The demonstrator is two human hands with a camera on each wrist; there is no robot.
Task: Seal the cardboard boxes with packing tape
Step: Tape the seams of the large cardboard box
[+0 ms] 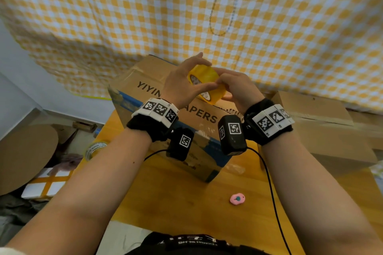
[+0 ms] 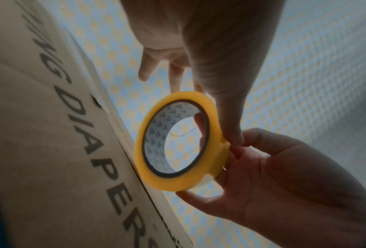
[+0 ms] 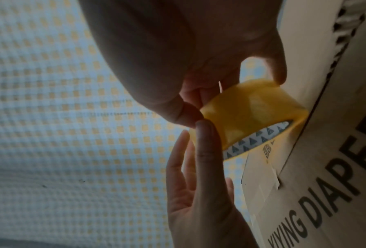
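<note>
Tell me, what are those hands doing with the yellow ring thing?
That is a roll of yellow packing tape. A person holds it up in both hands over a cardboard box on a wooden table. The left hand pinches one side and the right hand grips the other, its fingertips on the outer wrap, probably feeling for the loose end. No tape is pulled out yet.

Tape roll (image 1: 207, 83) above box (image 1: 165, 122); box on table (image 1: 186, 203); second roll (image 1: 94, 149) left.

Held a yellow tape roll (image 1: 207, 83) — grey triangles inside its core. Stood before a yellow-and-white checked cloth (image 1: 186, 10) — brown box (image 1: 145, 80), black lettering.
</note>
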